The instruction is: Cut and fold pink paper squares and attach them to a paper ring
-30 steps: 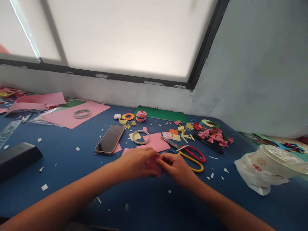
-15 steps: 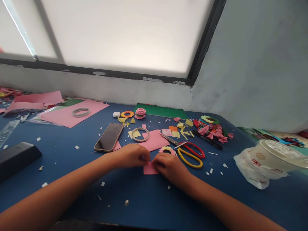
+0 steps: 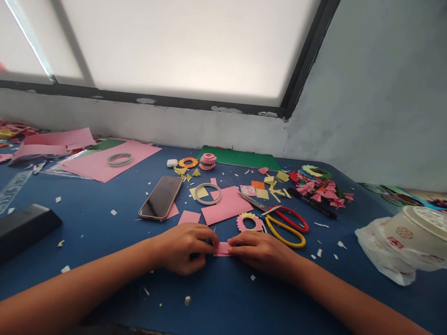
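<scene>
A small folded piece of pink paper lies on the blue table between my hands. My left hand pinches its left end, fingers closed. At the right end, the fingers of my right hand grip the same paper. Just beyond my right hand sits a pink and yellow paper ring with a toothed edge. Scissors with red and yellow handles lie beside that ring. Past my left hand are a pink paper piece, a larger pink sheet and a roll of tape.
A phone lies left of the tape. A cup in a plastic bag stands at the right. Folded paper pieces and a black pen are at the back right. A black object sits at the left; scraps are scattered about.
The pink paper has gone from flat to folded into a narrow strip. Both hands have come slightly nearer, uncovering the toothed ring and a pink piece behind them. The view has shifted slightly.
</scene>
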Motion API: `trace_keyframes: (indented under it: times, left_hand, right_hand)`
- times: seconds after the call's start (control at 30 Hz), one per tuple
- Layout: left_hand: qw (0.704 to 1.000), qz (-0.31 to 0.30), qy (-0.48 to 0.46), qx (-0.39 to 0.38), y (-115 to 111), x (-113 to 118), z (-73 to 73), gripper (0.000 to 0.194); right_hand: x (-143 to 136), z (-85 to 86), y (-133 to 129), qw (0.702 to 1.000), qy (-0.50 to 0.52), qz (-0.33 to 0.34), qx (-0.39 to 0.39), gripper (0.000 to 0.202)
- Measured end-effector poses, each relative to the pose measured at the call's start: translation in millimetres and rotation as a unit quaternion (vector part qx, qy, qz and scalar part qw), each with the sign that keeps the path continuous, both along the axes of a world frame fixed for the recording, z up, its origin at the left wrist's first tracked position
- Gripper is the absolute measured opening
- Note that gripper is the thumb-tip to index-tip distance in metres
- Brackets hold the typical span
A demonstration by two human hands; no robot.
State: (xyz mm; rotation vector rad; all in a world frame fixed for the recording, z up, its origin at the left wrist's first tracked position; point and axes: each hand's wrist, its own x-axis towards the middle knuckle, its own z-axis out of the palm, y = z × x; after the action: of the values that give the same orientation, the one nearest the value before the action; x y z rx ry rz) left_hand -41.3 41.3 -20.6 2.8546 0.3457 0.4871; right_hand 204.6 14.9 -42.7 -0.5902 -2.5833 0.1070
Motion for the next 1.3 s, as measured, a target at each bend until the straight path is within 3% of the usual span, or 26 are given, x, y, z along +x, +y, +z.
trace_keyframes:
  times: [0.53, 0.83, 1.03, 1.3]
  left_hand:
    - [0.998, -0.043, -0.031, -0.027, 1.0, 3.6, 2.7, 0.033]
    - [0.998, -0.051, -0.011, -0.019, -2.1, 8.3, 2.7, 0.042]
    - [1.0, -0.025, -0.002, -0.007, -4.7, 10.2, 4.3, 0.038]
    - [0.992, 0.075, 0.043, -0.097, -6.2, 3.7, 14.2, 0.04]
  right_hand:
    - [5.7, 3.4, 1.1, 0.998, -0.049, 0.017, -0.025, 0.025]
    - [2.8, 10.1, -4.8, 0.998, -0.049, 0.008, -0.048, 0.028]
    - [-3.4, 11.3, -10.6, 0.998, -0.048, -0.003, -0.051, 0.026]
    - [6.0, 19.7, -13.8, 0.993, -0.06, -0.095, -0.039, 0.024]
